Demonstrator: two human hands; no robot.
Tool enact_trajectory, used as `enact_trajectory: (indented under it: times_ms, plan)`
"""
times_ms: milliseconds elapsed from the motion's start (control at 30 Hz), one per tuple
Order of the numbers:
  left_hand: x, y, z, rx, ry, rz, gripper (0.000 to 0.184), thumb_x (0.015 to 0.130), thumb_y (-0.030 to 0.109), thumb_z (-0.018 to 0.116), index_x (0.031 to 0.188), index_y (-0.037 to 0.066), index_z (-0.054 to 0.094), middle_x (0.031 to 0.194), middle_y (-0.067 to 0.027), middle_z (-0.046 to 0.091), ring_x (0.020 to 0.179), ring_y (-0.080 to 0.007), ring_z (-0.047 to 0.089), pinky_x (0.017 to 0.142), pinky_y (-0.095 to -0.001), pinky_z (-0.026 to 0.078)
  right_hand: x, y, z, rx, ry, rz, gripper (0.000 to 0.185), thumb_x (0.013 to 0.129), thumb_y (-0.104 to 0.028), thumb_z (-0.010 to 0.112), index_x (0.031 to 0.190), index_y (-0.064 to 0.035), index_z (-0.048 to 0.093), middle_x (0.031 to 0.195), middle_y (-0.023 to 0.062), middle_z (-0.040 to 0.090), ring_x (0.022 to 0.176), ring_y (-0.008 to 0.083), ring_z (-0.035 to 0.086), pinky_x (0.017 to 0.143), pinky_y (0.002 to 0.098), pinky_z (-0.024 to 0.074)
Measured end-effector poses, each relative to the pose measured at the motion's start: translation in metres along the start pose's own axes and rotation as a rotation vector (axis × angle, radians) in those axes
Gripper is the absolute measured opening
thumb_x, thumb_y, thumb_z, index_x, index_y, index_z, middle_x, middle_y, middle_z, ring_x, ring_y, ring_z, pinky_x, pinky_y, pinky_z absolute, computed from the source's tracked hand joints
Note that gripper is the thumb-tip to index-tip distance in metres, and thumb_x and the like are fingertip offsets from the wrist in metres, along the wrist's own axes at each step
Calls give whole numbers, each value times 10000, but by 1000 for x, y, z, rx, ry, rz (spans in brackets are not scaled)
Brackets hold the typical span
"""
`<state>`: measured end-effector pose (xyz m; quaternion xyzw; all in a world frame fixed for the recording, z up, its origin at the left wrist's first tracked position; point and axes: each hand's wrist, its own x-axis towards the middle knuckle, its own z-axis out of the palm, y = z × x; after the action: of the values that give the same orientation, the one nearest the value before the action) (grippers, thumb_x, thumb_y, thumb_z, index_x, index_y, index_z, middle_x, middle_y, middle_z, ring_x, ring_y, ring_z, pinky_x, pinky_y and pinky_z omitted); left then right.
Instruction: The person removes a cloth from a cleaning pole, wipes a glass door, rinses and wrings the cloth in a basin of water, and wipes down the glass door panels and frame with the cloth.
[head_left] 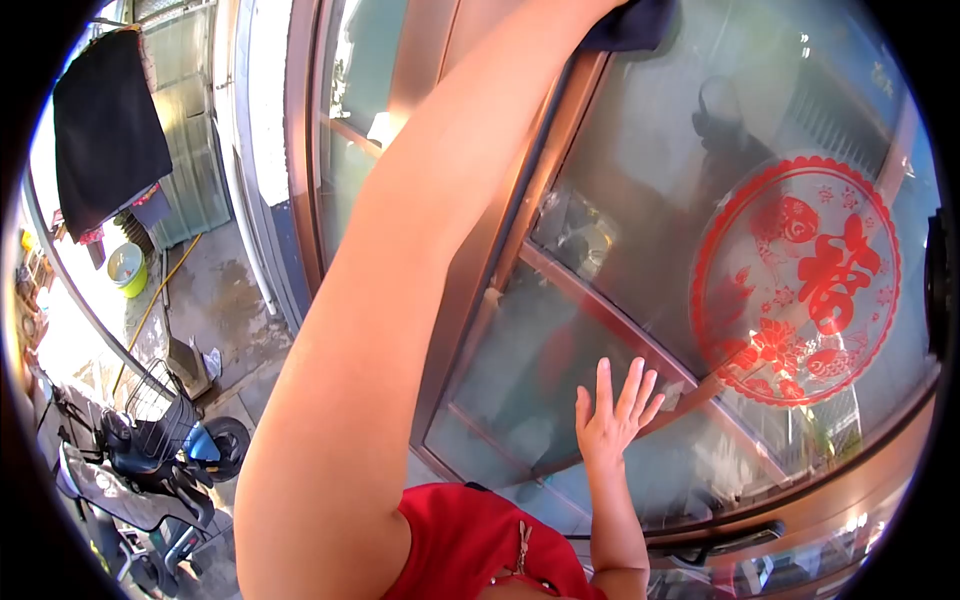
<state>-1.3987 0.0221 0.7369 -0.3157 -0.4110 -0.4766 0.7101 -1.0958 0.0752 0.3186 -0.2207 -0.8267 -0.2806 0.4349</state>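
My left arm stretches up across the view, and my left hand (604, 5) is mostly cut off at the top edge. With it I hold a dark cloth (632, 27) against the upper part of a glass door pane (640, 150); the fingers themselves are hidden. Lower down, my right hand (612, 415) is open, fingers spread and pointing up, in front of the lower glass. Whether its palm touches the pane I cannot tell. To its upper right, a round red paper-cut sticker (835, 275) with fish, flowers and a large character is on the glass.
A brown metal frame (610, 310) divides the panes, and a dark door handle (725, 543) is at the lower right. On the left are a parked scooter with a wire basket (163, 420), a yellow-green bucket (127, 268) and a hanging black cloth (110, 125).
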Motion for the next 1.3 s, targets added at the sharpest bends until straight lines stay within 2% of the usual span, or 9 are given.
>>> enact_trajectory:
  times_ms: [67,100,200,433,667,867,933,1133,1300]
  plan:
    - [-48,5,-30,65,66,-41,554,937,411,541,1225,-61,568,1332,-314,496,1244,-483,439,1106,-532,289,0,0,7,-29,48,-28,435,920,-389,624,1338,-272,601,1535,172,357,1449,382,260,1181,535,99]
    - [-76,4,-56,-125,-526,-377,548,850,425,634,1217,21,583,1285,-232,542,1193,-447,480,1073,-578,290,0,1,9,-42,76,-42,432,919,-392,624,1335,-277,605,1533,164,364,1449,378,263,1180,535,101]
    - [-205,13,-121,87,-191,-200,581,778,397,732,1159,-17,586,1100,-267,558,1083,-498,507,986,-615,395,0,1,12,-58,94,-53,420,917,-401,622,1322,-292,616,1529,151,377,1441,387,276,1179,540,99]
    - [-497,59,-332,114,-692,-564,376,792,250,722,915,-61,551,1463,-434,248,1315,-596,317,1103,-633,253,-2,3,15,-115,107,-108,407,917,-418,606,1307,-301,619,1468,170,454,1383,415,358,1156,582,159]
    - [-364,-27,-217,129,-506,-707,596,959,358,532,1351,-82,440,1408,-336,375,1312,-521,317,1122,-592,210,-3,2,15,-146,130,-120,397,924,-411,591,1304,-302,621,1453,176,470,1361,429,386,1140,602,188]
    - [-107,-138,-59,18,-253,-218,590,978,466,481,1288,-35,522,1244,-299,507,1164,-432,483,966,-496,383,-3,2,19,-157,148,-116,386,937,-416,572,1301,-301,625,1469,174,453,1391,430,349,1146,601,183]
    - [-49,-158,-40,-243,-365,-392,566,950,445,532,1225,-48,569,1305,-313,512,1228,-458,455,1062,-498,326,-4,2,21,-164,156,-107,366,947,-428,551,1287,-321,635,1472,151,457,1403,414,341,1157,592,164]
    - [-111,-191,-64,-325,-252,-121,612,976,449,499,1340,-44,492,1417,-281,438,1349,-401,372,1126,-433,261,-6,2,22,-166,149,-86,355,960,-446,531,1273,-323,646,1469,142,462,1408,407,336,1160,590,163]
    - [-345,-189,-187,-103,-394,-543,592,987,386,505,1353,-74,437,1479,-320,324,1388,-462,285,1161,-484,204,-5,2,25,-170,165,-90,367,958,-435,532,1290,-312,631,1453,163,474,1395,426,346,1156,593,179]
